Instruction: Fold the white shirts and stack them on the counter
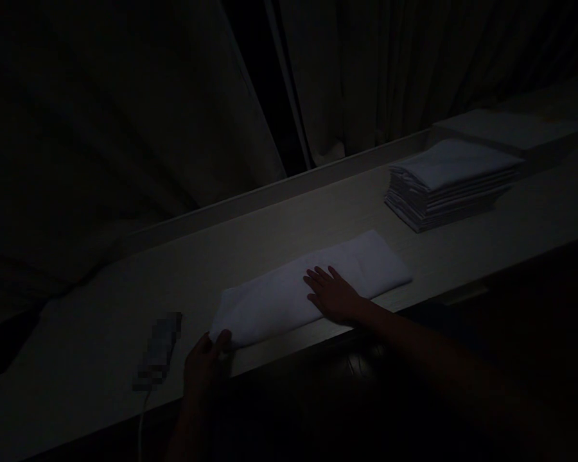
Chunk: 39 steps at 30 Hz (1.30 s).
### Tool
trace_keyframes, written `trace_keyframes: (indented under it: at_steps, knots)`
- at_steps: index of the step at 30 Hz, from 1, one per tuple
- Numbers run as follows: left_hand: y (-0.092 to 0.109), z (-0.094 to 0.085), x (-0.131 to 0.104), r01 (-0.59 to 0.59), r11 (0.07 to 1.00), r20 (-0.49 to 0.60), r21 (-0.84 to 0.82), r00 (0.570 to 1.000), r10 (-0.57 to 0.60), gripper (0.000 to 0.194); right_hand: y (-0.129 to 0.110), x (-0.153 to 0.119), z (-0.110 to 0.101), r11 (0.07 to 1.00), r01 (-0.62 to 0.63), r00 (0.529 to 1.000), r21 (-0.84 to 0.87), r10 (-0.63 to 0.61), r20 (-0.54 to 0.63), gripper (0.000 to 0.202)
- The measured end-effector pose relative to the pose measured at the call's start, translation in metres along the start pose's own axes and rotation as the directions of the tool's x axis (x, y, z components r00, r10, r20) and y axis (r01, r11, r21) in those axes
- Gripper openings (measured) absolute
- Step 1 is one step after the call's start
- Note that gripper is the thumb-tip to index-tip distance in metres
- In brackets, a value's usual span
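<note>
A folded white cloth (279, 295) lies as a long strip along the front of the tabletop. My left hand (205, 362) grips its near left corner, the thumb on top and the other fingers at the end edge. Flat on the middle of the strip rests my right hand (334, 296), its fingers spread and pointing up and to the left. To the right of the strip stands a stack of folded white cloths (457, 183), touched by neither hand.
On the left of the pale table (173, 269) lies a blurred-out object (160, 350) with a white cord (141, 423) running over the front edge. Curtains (125, 128) hang behind a raised back ledge (250, 200). A pale flat surface (501, 128) sits at the far right. The scene is very dark.
</note>
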<state>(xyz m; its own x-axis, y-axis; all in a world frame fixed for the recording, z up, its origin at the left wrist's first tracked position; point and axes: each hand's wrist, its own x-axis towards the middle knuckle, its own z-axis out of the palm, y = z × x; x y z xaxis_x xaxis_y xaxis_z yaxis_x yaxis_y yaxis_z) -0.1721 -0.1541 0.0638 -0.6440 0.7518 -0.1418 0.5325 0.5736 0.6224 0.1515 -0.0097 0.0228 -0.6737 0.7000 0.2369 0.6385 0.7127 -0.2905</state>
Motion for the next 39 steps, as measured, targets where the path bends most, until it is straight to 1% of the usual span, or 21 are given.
trace_keyframes:
  at_steps: [3,6,8,11,13,16,20,23,25,29,32,37,39]
  knots:
    - [0.003,0.0,0.002,0.017,1.0,-0.005,-0.006,1.0,-0.017,0.06,0.0,0.0,0.0,1.0,0.006,1.0,-0.007,-0.006,0.006,0.055]
    - [0.008,0.004,0.005,0.021,0.999,-0.019,0.036,1.0,-0.02,0.069,0.0,0.0,0.001,1.0,-0.002,1.0,-0.013,0.002,0.009,0.055]
    - [0.012,0.006,0.006,0.023,0.998,-0.01,0.057,1.0,-0.022,0.069,0.0,0.0,0.001,1.0,-0.005,1.0,-0.014,0.006,0.011,0.055]
    - [0.018,0.006,0.005,0.016,0.999,-0.024,0.029,1.0,-0.015,0.067,0.0,0.0,0.001,1.0,-0.004,1.0,-0.022,0.004,0.004,0.055]
    - [0.02,0.004,0.005,0.013,1.0,-0.003,-0.021,1.0,-0.013,0.067,0.0,0.0,0.002,1.0,-0.001,1.0,-0.028,0.001,0.003,0.055]
    - [0.02,0.002,0.009,0.027,0.997,0.062,-0.073,0.998,-0.023,0.066,0.0,0.0,0.002,0.999,0.003,1.0,-0.033,-0.003,0.002,0.054]
    - [0.014,0.003,0.017,-0.001,0.998,0.14,-0.064,0.99,0.01,0.066,0.0,0.0,0.001,1.0,0.007,1.0,-0.027,-0.007,0.013,0.055]
    - [0.012,0.002,0.02,-0.033,0.998,0.168,-0.045,0.985,0.041,0.063,0.0,0.0,0.0,1.0,0.007,1.0,-0.02,-0.006,0.021,0.055]
    - [0.012,0.0,0.021,-0.059,0.998,0.152,-0.007,0.987,0.059,0.06,-0.001,0.0,-0.001,1.0,0.004,1.0,-0.017,-0.004,0.018,0.055]
    - [0.014,-0.002,0.023,-0.122,0.992,0.08,0.044,0.99,0.118,0.054,-0.001,0.0,-0.001,1.0,0.007,1.0,-0.015,-0.006,0.023,0.055]
    - [0.015,0.002,0.024,-0.096,0.995,0.035,0.015,0.995,0.095,0.052,-0.002,0.0,-0.002,1.0,0.005,1.0,-0.011,-0.005,0.026,0.055]
    - [0.013,0.009,0.025,-0.073,0.997,-0.008,0.039,0.997,0.074,0.06,-0.004,-0.001,-0.004,1.0,-0.007,1.0,-0.012,0.007,0.029,0.054]
    - [0.01,0.01,0.025,-0.05,0.999,-0.045,0.014,0.998,0.05,0.058,-0.004,-0.001,-0.004,1.0,-0.004,0.999,-0.012,0.004,0.032,0.054]
